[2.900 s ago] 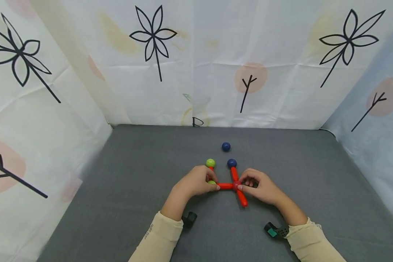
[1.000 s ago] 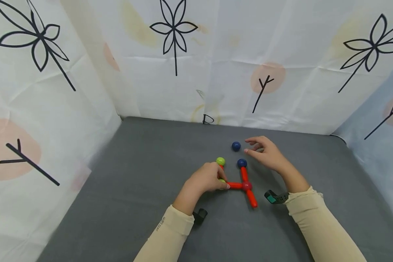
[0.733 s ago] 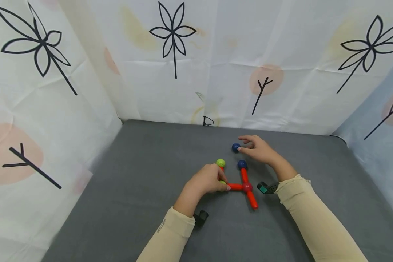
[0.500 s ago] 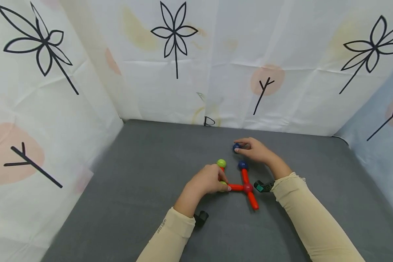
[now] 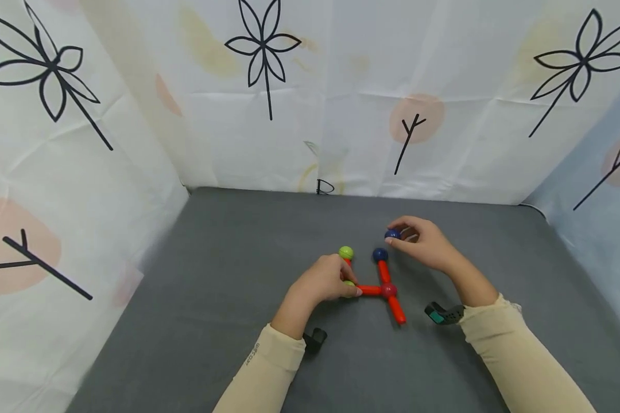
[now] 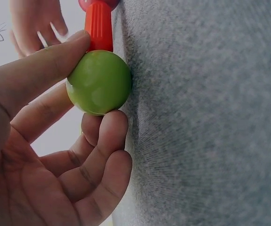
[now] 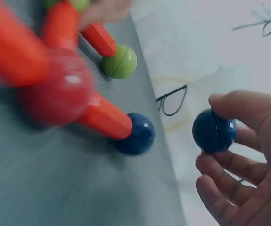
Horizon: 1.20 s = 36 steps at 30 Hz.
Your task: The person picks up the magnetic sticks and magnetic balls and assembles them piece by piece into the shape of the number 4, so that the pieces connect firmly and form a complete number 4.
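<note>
A toy of red rods and balls lies on the grey cloth. My left hand point(image 5: 322, 281) pinches its near green ball point(image 6: 100, 82) between thumb and fingers. From that ball a red rod point(image 5: 369, 291) runs to a red ball point(image 5: 388, 290), where two more rods meet. The far rod carries a blue ball point(image 5: 380, 254); the near rod point(image 5: 396, 310) has a bare end. Another green ball point(image 5: 345, 252) tops a rod partly hidden by my left hand. My right hand point(image 5: 423, 245) holds a loose blue ball point(image 7: 214, 131) above the cloth, apart from the toy.
The grey cloth point(image 5: 227, 275) covers the table on all sides of the toy. Pale printed curtains point(image 5: 341, 103) stand along its back and sides. Both wrists wear dark bands point(image 5: 444, 314).
My right hand let go of the red ball, reached to the back and took the loose blue ball. It has since lifted it and drawn it rightward. My left hand keeps its hold.
</note>
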### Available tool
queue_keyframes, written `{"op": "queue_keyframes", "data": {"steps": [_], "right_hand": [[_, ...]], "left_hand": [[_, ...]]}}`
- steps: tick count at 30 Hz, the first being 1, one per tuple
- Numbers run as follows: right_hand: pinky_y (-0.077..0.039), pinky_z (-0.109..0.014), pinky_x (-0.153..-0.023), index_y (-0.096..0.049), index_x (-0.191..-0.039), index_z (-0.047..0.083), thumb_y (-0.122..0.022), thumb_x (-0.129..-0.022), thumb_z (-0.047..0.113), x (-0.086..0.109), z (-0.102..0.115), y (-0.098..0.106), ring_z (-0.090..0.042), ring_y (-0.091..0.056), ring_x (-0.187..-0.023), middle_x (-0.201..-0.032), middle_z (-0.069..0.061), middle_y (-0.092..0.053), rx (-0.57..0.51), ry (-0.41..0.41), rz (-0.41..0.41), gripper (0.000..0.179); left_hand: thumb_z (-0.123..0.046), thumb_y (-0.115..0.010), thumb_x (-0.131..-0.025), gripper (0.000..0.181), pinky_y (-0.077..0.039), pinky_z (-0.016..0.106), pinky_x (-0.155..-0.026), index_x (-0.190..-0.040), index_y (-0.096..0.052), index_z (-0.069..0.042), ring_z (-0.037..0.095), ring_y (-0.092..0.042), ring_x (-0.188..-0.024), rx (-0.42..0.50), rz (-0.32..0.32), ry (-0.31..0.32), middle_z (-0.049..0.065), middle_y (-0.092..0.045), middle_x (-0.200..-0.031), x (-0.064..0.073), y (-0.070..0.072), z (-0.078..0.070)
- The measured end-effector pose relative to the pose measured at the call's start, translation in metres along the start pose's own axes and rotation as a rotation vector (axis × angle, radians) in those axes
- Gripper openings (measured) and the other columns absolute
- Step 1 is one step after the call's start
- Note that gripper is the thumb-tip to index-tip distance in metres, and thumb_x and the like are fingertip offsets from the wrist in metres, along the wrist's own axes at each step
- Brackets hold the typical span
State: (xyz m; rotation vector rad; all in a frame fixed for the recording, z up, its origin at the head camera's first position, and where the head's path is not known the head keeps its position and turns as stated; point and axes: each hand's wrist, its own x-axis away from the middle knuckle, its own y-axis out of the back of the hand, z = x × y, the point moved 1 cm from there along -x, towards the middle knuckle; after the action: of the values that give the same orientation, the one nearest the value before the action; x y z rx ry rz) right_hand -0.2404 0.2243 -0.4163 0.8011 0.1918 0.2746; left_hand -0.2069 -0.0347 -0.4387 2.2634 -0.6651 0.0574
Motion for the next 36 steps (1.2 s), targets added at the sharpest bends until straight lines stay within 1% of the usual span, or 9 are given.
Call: {"op": "queue_keyframes", "data": {"steps": [4,7,12,16,19,21,26,31,36], "right_hand": [[-0.057,-0.031,-0.082,-0.070,-0.128,0.006,-0.075,-0.101,0.020,0.046,-0.005,0.004,-0.016,-0.067,-0.099,-0.118,-0.007,-0.072,-0.023,0.071,-0.002,0.032],[-0.056,-0.026,-0.078,-0.072,-0.125,0.006,-0.077,-0.099,0.015,0.076,-0.012,0.001,-0.009,-0.065,-0.091,-0.110,-0.003,-0.073,-0.068,0.093,-0.003,0.028],[-0.055,-0.027,-0.068,-0.071,-0.124,0.005,-0.076,-0.099,0.011,0.110,-0.022,-0.008,-0.009,-0.067,-0.085,-0.107,-0.005,-0.073,-0.179,0.066,0.040,0.027],[-0.055,-0.028,-0.066,-0.071,-0.124,0.007,-0.076,-0.099,0.011,0.130,-0.026,-0.013,-0.011,-0.069,-0.085,-0.108,-0.005,-0.074,-0.246,0.017,0.083,0.026],[-0.054,-0.027,-0.064,-0.071,-0.122,0.010,-0.078,-0.097,0.012,0.140,-0.029,-0.018,-0.011,-0.068,-0.081,-0.103,-0.002,-0.073,-0.251,0.026,0.098,0.026],[-0.052,-0.027,-0.062,-0.071,-0.121,0.011,-0.079,-0.096,0.011,0.144,-0.029,-0.022,-0.012,-0.066,-0.078,-0.100,-0.002,-0.072,-0.246,0.059,0.101,0.026],[-0.051,-0.027,-0.062,-0.072,-0.118,0.014,-0.084,-0.092,0.011,0.151,-0.024,-0.032,-0.012,-0.063,-0.078,-0.099,-0.001,-0.071,-0.252,0.094,0.083,0.029],[-0.052,-0.026,-0.064,-0.072,-0.117,0.017,-0.086,-0.091,0.014,0.152,-0.021,-0.038,-0.012,-0.063,-0.081,-0.102,0.004,-0.071,-0.242,0.081,0.096,0.030],[-0.053,-0.026,-0.067,-0.072,-0.116,0.018,-0.086,-0.091,0.018,0.148,-0.014,-0.042,-0.012,-0.063,-0.082,-0.102,0.004,-0.070,-0.229,0.089,0.120,0.029]], "left_hand": [[-0.024,-0.089,-0.088,0.011,-0.049,0.028,-0.064,-0.096,-0.086,-0.017,0.014,-0.059,-0.078,-0.011,0.002,0.002,-0.007,-0.069,-0.089,-0.001,-0.001,0.001],[-0.024,-0.089,-0.088,0.011,-0.049,0.028,-0.064,-0.096,-0.086,-0.017,0.014,-0.059,-0.078,-0.007,0.003,0.004,-0.007,-0.068,-0.090,-0.002,-0.001,0.001],[-0.023,-0.089,-0.088,0.011,-0.049,0.028,-0.064,-0.095,-0.086,-0.017,0.015,-0.059,-0.076,0.002,-0.004,0.009,-0.006,-0.068,-0.090,-0.002,0.001,0.000],[-0.024,-0.089,-0.088,0.010,-0.049,0.028,-0.064,-0.095,-0.086,-0.018,0.015,-0.059,-0.076,0.010,0.002,0.010,-0.006,-0.068,-0.089,-0.001,0.000,-0.001],[-0.024,-0.089,-0.088,0.010,-0.049,0.028,-0.064,-0.095,-0.086,-0.018,0.014,-0.059,-0.077,0.015,0.006,0.017,-0.005,-0.067,-0.089,0.000,-0.001,0.000],[-0.023,-0.090,-0.087,0.011,-0.049,0.028,-0.063,-0.095,-0.085,-0.017,0.014,-0.059,-0.076,0.017,0.004,0.018,-0.005,-0.067,-0.088,0.000,-0.001,0.001],[-0.023,-0.090,-0.087,0.011,-0.048,0.027,-0.063,-0.095,-0.085,-0.017,0.014,-0.059,-0.075,0.018,0.002,0.000,-0.005,-0.068,-0.086,0.000,-0.001,0.003],[-0.023,-0.090,-0.088,0.010,-0.047,0.027,-0.063,-0.095,-0.085,-0.017,0.014,-0.058,-0.075,0.014,0.003,0.000,-0.005,-0.068,-0.083,0.000,-0.001,0.004],[-0.023,-0.090,-0.088,0.010,-0.047,0.027,-0.064,-0.095,-0.085,-0.018,0.013,-0.058,-0.076,0.004,0.003,0.006,-0.006,-0.069,-0.083,0.001,-0.001,0.004]]}}
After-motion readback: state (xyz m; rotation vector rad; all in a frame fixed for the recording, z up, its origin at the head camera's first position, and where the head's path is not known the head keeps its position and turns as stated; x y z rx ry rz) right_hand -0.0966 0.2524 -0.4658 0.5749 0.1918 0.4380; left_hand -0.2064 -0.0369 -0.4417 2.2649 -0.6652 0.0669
